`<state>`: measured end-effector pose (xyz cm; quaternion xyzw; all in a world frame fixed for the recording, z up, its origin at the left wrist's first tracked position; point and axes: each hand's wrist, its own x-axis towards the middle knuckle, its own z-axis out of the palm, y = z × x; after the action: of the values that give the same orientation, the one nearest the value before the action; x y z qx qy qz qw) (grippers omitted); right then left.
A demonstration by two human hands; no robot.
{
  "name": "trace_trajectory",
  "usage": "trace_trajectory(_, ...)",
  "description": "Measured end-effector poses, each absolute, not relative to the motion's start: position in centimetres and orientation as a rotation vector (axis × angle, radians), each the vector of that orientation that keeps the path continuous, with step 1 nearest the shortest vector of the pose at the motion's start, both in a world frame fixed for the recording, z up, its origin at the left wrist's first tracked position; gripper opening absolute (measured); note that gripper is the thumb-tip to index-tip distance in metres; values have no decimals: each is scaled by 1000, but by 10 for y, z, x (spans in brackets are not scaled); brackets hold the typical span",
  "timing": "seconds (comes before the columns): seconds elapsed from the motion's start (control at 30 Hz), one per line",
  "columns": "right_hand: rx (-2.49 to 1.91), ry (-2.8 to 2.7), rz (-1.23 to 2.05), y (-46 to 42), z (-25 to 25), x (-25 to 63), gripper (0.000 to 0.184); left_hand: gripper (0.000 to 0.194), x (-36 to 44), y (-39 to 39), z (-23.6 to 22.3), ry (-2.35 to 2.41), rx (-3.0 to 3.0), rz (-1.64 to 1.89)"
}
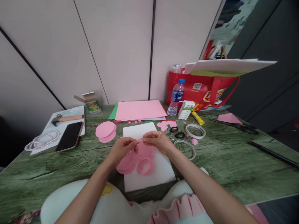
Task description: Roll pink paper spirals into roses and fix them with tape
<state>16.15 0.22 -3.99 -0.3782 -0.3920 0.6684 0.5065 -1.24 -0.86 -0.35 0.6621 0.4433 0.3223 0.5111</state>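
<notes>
My left hand [123,150] and my right hand [159,141] meet above a white sheet [149,185], fingertips pinched close together. Between them is a small piece of pink paper [140,141], mostly hidden by the fingers. Below, on the sheet, lie rounded pink paper pieces [126,165] and a pink paper ring [146,166] that looks curled. Left of my hands rests a stack of pink paper circles [105,130]. To the right are small black-handled scissors [173,132], pink scraps [164,125] and two rolls of tape, one white [195,127].
Behind stand a stack of coloured paper [141,110], a water bottle [176,98], a white carton [186,109], a glue stick [197,118] and a red bag [196,88]. At left lie a hammer [70,118], phone [70,136] and beads [43,140]. Larger scissors [245,127] lie right.
</notes>
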Motion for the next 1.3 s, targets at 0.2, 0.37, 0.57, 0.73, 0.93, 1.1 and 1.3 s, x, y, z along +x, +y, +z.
trace_trajectory(0.2,-908,-912,1593,4,-44,159,23,23,-13,-9,-4,1069,1589,779)
trace_trajectory(0.37,-871,-912,1632,5,-44,160,24,23,-12,-9,-4,1059,1565,800)
trace_trajectory(0.57,-862,-972,1631,5,-44,162,25,21,-14,-8,-7,1041,1558,808)
trace_trajectory(0.73,-865,-958,1624,5,-45,162,24,23,-14,-7,-7,1046,1584,792)
trace_trajectory(0.93,-887,-940,1618,4,-44,161,24,23,-13,-8,-6,1051,1590,798)
trace_trajectory(1.1,-909,-922,1617,3,-43,159,25,23,-14,-7,-7,1052,1615,785)
trace_trajectory(1.3,-905,-931,1622,1,-42,158,24,24,-15,-7,-8,1054,1653,750)
